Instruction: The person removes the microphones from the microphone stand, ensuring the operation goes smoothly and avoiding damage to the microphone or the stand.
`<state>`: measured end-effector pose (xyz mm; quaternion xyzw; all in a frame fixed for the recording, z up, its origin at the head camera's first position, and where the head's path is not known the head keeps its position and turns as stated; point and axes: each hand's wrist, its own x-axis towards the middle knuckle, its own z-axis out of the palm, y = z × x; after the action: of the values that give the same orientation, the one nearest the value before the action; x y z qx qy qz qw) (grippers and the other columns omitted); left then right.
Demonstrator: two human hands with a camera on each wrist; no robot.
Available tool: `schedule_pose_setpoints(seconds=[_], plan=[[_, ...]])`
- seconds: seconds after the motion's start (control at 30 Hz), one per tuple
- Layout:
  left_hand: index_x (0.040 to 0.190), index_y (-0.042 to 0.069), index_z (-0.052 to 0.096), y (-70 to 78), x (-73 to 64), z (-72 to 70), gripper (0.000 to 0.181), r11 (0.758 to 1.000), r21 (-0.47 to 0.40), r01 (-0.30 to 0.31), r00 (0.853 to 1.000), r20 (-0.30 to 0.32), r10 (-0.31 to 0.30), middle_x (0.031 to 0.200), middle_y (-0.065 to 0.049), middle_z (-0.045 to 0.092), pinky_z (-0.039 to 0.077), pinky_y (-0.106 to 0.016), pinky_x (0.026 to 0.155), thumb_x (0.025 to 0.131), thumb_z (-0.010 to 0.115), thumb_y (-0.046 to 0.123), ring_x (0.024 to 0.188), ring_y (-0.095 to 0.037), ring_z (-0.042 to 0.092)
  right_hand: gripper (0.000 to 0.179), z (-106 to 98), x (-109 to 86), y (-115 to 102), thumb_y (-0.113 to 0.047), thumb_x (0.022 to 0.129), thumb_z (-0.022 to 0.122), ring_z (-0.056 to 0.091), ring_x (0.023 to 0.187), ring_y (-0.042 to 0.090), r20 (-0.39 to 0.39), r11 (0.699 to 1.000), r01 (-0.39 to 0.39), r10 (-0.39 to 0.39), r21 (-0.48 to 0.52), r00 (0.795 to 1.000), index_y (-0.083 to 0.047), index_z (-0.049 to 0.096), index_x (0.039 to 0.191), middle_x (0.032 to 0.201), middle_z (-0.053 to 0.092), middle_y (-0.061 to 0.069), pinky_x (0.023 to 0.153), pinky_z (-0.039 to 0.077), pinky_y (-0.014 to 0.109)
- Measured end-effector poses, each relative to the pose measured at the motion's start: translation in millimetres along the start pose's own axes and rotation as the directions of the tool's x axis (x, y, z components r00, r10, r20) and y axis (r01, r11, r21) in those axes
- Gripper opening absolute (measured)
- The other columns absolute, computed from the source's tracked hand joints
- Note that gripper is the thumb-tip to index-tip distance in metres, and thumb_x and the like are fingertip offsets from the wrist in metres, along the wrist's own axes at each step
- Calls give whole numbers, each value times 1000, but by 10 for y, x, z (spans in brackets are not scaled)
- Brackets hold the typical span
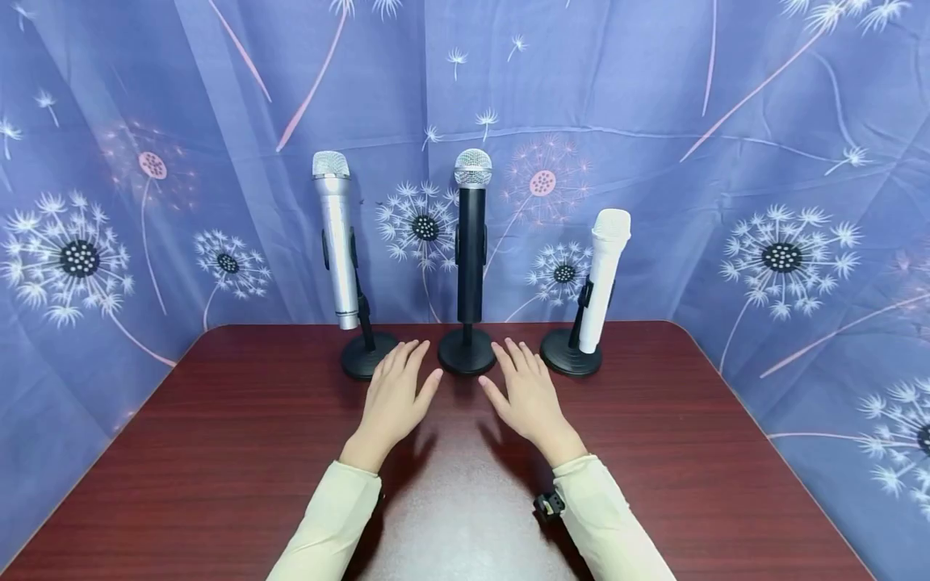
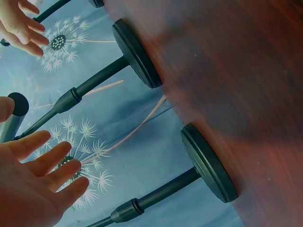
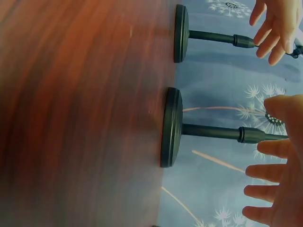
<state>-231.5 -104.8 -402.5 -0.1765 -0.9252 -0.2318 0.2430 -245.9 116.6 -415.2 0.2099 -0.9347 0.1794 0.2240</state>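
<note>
Three microphones stand in a row in the head view, each clipped to a black desk stand. A silver microphone (image 1: 337,242) leans at the left, a black one with a silver grille (image 1: 471,250) is upright in the middle, and a white microphone (image 1: 605,278) tilts at the right. My left hand (image 1: 395,397) is spread between the left stand's base (image 1: 356,361) and the middle base (image 1: 466,353). My right hand (image 1: 529,397) lies spread between the middle base and the right base (image 1: 563,359). Both wrist views show extended fingers holding nothing, held above the table.
The dark red-brown wooden table (image 1: 240,452) has rounded back corners. Behind it and along both sides hangs a blue dandelion-patterned cloth (image 1: 639,97). A small black device (image 1: 548,506) sits at the right sleeve's cuff. Light reflects off the tabletop between the forearms.
</note>
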Motion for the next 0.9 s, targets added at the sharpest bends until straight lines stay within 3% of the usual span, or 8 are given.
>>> schedule_pose_setpoints(seconds=[0.27,0.9], plan=[[136,4,52,-6,-28,-20,48,1000,-23,3,1000,-18,-3,132,-18,53,33,-52,106,97,56,32,126,-35,45,56,45,42,-91,-37,97,55,39,132,42,25,999,34,-36,43,999,-4,46,141,141,45,23,106,31,58],[135,4,53,-44,-86,-208,42,989,-141,53,998,26,-50,129,-16,55,42,-53,97,97,58,22,118,-34,52,51,165,213,-291,-32,99,51,41,131,39,74,986,115,-124,120,990,-5,44,143,141,47,19,106,33,55]])
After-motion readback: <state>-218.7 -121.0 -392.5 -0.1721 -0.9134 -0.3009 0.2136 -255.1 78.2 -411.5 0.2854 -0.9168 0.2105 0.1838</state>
